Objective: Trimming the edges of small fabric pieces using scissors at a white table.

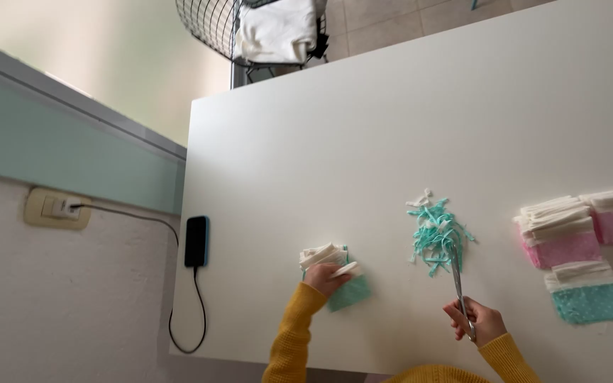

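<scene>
My left hand [325, 277] rests on a small stack of white and teal fabric pieces [335, 273] near the table's front edge, gripping its white folded top. In my right hand [478, 320] I hold a pair of metal scissors [459, 287], blades pointing away from me toward a pile of teal and white fabric scraps [438, 234]. The blade tips reach the near edge of that pile. Both my sleeves are mustard yellow.
White table [363, 128]. Stacks of pink and white fabric pieces [562, 230] and a teal one [590, 292] lie at the right. A dark phone [196, 241] lies at the table's left edge, its cable running to a wall socket [57, 208]. A wire basket [250, 28] with white cloth stands beyond.
</scene>
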